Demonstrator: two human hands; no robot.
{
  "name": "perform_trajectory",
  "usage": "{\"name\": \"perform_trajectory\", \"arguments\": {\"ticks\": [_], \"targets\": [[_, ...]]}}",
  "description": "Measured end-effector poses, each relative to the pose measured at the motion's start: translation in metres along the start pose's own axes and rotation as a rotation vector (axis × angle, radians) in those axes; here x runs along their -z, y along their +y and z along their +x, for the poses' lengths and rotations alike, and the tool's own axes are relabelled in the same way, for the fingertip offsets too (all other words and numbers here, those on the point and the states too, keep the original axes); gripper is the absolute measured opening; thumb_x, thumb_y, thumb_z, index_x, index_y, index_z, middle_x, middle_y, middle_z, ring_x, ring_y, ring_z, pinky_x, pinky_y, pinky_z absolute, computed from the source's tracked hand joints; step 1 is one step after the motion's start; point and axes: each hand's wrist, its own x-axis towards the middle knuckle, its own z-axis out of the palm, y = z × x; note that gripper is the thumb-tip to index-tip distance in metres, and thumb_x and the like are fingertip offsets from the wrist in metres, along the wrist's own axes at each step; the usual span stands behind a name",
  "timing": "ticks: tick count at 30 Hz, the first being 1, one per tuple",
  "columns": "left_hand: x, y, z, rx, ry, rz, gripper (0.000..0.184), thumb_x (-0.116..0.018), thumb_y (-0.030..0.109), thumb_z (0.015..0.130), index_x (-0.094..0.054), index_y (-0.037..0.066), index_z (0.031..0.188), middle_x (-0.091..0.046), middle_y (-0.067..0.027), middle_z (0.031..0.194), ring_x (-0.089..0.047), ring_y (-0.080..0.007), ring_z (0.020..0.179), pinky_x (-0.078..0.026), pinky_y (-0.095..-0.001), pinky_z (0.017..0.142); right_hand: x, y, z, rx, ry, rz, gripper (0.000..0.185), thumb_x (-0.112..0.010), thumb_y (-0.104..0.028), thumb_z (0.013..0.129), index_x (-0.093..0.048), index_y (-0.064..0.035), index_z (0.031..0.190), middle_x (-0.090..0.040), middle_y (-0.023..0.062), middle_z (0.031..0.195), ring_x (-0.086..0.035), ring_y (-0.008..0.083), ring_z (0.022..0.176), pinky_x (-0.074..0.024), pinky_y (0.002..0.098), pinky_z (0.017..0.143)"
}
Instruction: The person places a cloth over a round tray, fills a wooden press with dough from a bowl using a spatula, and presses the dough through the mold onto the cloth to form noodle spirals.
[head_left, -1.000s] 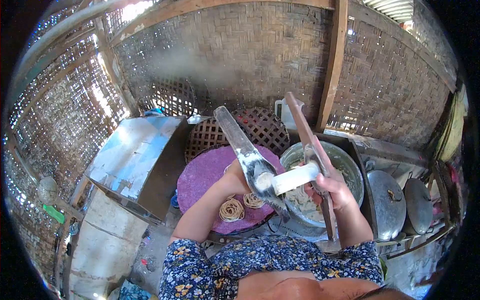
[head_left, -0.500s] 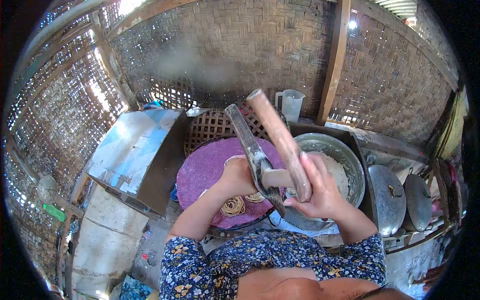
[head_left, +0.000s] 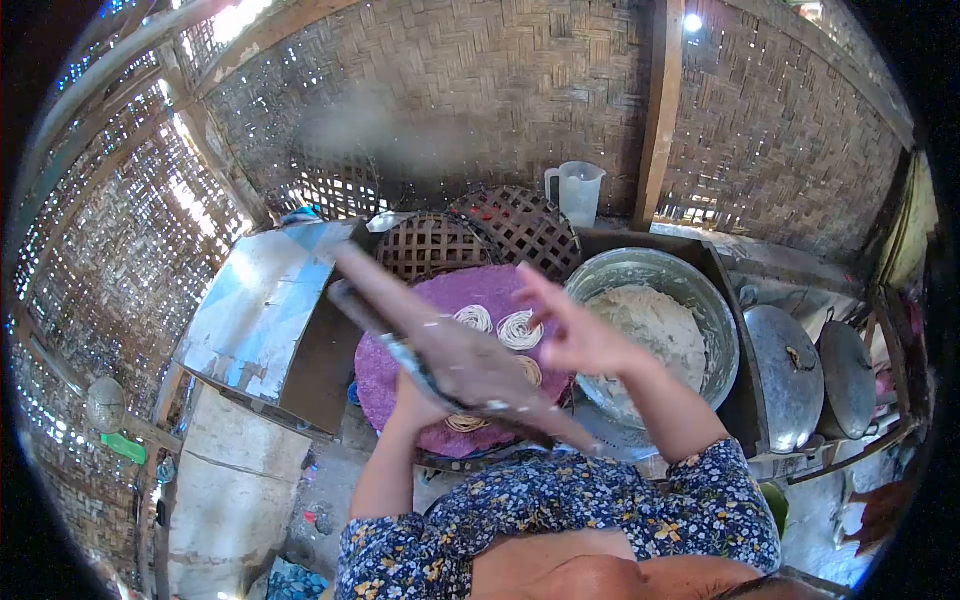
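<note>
While the left hand (head_left: 416,404) grips the wooden press (head_left: 455,360) above the purple mat (head_left: 376,378), the right hand (head_left: 592,342) hangs spread apart. Pale noodle coil (head_left: 520,329) at press's two o'clock; basin (head_left: 645,268) at right hand's three.

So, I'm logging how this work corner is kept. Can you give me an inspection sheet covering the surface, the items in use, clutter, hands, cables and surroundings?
Surface: round purple surface, partly hidden by the tool and left arm.
Items in use: wooden tool, motion-blurred; at least four strand coils on the purple; pale mass inside a metal basin.
Clutter: translucent jug and lattice baskets behind the purple surface; lidded pots beyond the basin.
Hands: left hand holds the tool, partly hidden by it; right hand empty, fingers apart.
Cables: nothing seen.
Surroundings: woven wall with light gaps; blue-and-white-topped box at left.
</note>
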Motion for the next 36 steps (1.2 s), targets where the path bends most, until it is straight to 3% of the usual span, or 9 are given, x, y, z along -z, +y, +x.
{"name": "perform_trajectory", "arguments": {"ticks": [2,4,6,9,15,24,27,31,36], "targets": [[0.036,-0.032,-0.028,0.067,0.032,-0.234,0.059,-0.077,0.018,0.056,-0.051,0.002,0.106,-0.057,-0.0079,0.104,-0.055,-0.0197,0.097,-0.044,-0.0356,0.087,0.022,0.041,0.004,-0.34,0.207,-0.156,0.076,-0.064,-0.036,0.075,-0.028,-0.0093,0.136,-0.047,0.0198,0.121,-0.049,0.0303,0.107,-0.0422,0.0368,0.086],[0.071,-0.099,-0.063,0.264,0.197,-0.322,0.041,-0.066,0.018,0.073,-0.052,0.004,0.109,-0.057,-0.0071,0.104,-0.055,-0.0195,0.097,-0.045,-0.0347,0.085,0.028,0.118,-0.006,-0.576,0.294,-0.51,0.062,-0.058,-0.04,0.079,-0.042,-0.0059,0.128,-0.056,0.0185,0.108,-0.055,0.0266,0.097,-0.0434,0.0357,0.083],[0.096,-0.076,-0.065,0.535,0.389,-0.808,0.039,-0.049,0.03,0.085,-0.049,0.002,0.112,-0.06,-0.0099,0.094,-0.058,-0.0233,0.085,-0.048,-0.037,0.078,0.026,0.186,-0.024,-0.65,0.218,-0.368,0.048,-0.057,-0.039,0.081,-0.054,-0.0046,0.115,-0.061,0.0134,0.092,-0.058,0.0199,0.076,-0.0471,0.0335,0.072],[0.151,-0.085,-0.086,0.495,0.262,-0.631,0.048,-0.045,0.037,0.087,-0.046,-0.001,0.115,-0.062,-0.0126,0.086,-0.06,-0.0263,0.078,-0.049,-0.0405,0.073,0.025,0.16,-0.02,-0.918,0.082,-0.032,0.032,-0.058,-0.033,0.083,-0.061,-0.0042,0.096,-0.058,0.0044,0.074,-0.053,0.0119,0.059,-0.0452,0.0253,0.054],[0.16,-0.024,-0.081,0.673,0.114,-0.723,0.049,-0.047,0.034,0.086,-0.043,-0.002,0.12,-0.062,-0.0139,0.083,-0.06,-0.0258,0.075,-0.046,-0.038,0.078,0.011,0.175,-0.045,-0.914,0.189,0.293,0.022,-0.056,-0.024,0.085,-0.057,-0.004,0.092,-0.056,0.0025,0.072,-0.05,0.0093,0.052,-0.0417,0.0215,0.041],[0.149,0.024,-0.063,0.869,-0.068,-0.755,0.054,-0.051,0.029,0.085,-0.038,-0.003,0.126,-0.062,-0.0158,0.078,-0.059,-0.0249,0.07,-0.042,-0.0343,0.085,-0.071,0.104,-0.087,-1.018,0.334,0.879,0.036,-0.055,-0.018,0.086,-0.042,0.0019,0.112,-0.057,0.0134,0.095,-0.061,0.0198,0.074,-0.0544,0.0267,0.057],[0.142,0.022,-0.067,0.834,-0.13,-0.887,0.054,-0.054,0.028,0.083,-0.039,-0.001,0.126,-0.062,-0.0153,0.08,-0.059,-0.0251,0.072,-0.042,-0.0346,0.084,-0.104,0.071,-0.098,-0.988,0.046,1.142,0.038,-0.056,-0.02,0.086,-0.041,0.0016,0.113,-0.056,0.0144,0.099,-0.062,0.0203,0.077,-0.0547,0.0266,0.064],[0.136,0.025,-0.073,0.832,-0.127,-0.882,0.054,-0.056,0.027,0.081,-0.04,-0.001,0.124,-0.062,-0.0151,0.082,-0.059,-0.0252,0.075,-0.043,-0.0352,0.085,-0.08,0.077,-0.106,-0.937,-0.126,0.848,0.041,-0.057,-0.027,0.086,-0.044,0.0004,0.113,-0.055,0.0123,0.099,-0.061,0.0171,0.072,-0.0543,0.0252,0.065],[0.126,0.027,-0.087,0.816,-0.118,-0.889,0.053,-0.059,0.026,0.078,-0.042,0.0,0.121,-0.061,-0.0149,0.084,-0.058,-0.0254,0.079,-0.043,-0.036,0.085,-0.035,0.106,-0.087,-0.918,0.257,0.831,0.03,-0.055,-0.029,0.086,-0.053,-0.0016,0.098,-0.057,0.0049,0.082,-0.056,0.0095,0.057,-0.0474,0.0207,0.045]]}}
